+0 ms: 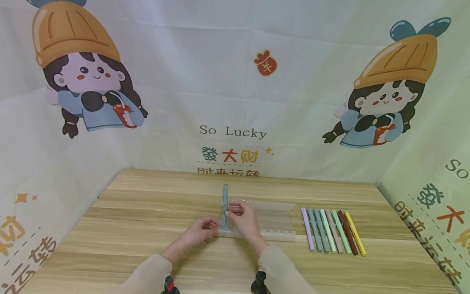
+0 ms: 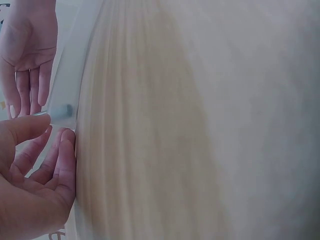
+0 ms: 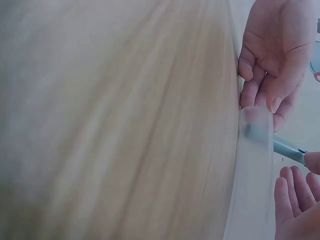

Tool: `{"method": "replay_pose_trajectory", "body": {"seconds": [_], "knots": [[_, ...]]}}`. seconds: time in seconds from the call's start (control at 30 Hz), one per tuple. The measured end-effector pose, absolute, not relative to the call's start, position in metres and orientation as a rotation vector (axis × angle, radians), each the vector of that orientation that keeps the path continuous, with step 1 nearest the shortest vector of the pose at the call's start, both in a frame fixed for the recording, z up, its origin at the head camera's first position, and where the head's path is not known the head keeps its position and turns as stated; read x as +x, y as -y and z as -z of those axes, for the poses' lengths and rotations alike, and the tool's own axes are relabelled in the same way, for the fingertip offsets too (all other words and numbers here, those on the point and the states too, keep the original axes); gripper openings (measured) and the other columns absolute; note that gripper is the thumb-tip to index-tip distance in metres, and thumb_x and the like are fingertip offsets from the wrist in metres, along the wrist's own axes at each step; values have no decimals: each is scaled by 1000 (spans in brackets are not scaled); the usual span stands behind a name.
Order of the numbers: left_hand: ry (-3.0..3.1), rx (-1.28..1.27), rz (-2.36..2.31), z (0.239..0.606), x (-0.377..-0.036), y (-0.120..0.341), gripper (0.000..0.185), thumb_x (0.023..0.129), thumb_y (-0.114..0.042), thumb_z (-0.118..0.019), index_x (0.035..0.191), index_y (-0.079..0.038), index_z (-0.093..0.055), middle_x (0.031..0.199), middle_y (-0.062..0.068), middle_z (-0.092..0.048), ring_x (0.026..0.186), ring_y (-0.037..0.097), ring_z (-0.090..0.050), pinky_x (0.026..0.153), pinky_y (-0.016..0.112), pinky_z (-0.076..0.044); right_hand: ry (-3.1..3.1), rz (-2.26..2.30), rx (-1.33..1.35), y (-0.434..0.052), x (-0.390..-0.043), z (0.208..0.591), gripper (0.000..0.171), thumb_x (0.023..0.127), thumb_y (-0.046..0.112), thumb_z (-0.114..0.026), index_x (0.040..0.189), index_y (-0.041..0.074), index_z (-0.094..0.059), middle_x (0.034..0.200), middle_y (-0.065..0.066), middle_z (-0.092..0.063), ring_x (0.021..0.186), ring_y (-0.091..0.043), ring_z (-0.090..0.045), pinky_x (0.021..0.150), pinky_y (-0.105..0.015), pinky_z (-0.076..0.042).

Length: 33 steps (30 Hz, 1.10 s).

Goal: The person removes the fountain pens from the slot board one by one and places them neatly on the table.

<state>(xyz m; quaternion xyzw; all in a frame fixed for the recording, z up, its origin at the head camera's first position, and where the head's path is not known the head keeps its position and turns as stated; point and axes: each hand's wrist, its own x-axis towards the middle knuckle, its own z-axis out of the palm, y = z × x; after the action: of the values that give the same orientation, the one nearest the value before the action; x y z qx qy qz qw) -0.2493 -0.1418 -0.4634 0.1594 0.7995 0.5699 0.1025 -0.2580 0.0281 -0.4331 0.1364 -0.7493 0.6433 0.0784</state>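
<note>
Sleeves: beige cuffs at the bottom edge of the head view, both forearms angled in toward one spot, so I read this as two-handed work.
Left hand (image 1: 201, 231): fingers loosely curled, tips against the near-left end of the clear pen rack (image 1: 273, 236); I judge it is bracing the rack so it does not slide. Nothing pinched.
Right hand (image 1: 242, 218): thumb and fingers pinch the teal pen (image 1: 224, 206) low on its barrel, holding it upright.
Teal pen: stands vertical, tip down at the rack's left end; wrist views show its end seated in the rack's front rail.
Rack: translucent, scalloped slots, lying flat on the wooden table (image 1: 147, 204); other slots look unfilled.
Spare pens (image 1: 332, 230): eight pastel ones in a tidy row right of the rack, apart from it.
Backdrop: cartoon-printed cloth.
</note>
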Motion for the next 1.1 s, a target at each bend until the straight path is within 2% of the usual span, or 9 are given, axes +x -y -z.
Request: {"method": "replay_pose_trajectory", "body": {"seconds": [0.33,1.1], "knots": [[-2360,473,-1682,464,-250,142,19,86,0,-56,102,11,-55,84,8,-60,74,17,-55,60,31,-48,2251,-1891,339,-23,-274,453,21,78,-4,-65,99,-6,-60,86,-18,-66,80,-27,-64,72,-29,-51],[-2365,438,-1670,461,-249,141,19,87,0,-55,103,10,-55,85,8,-60,75,18,-55,61,32,-49,2219,-1885,257,-15,-272,454,24,75,-5,-67,98,-6,-60,82,-16,-67,75,-25,-65,68,-29,-52]]}}
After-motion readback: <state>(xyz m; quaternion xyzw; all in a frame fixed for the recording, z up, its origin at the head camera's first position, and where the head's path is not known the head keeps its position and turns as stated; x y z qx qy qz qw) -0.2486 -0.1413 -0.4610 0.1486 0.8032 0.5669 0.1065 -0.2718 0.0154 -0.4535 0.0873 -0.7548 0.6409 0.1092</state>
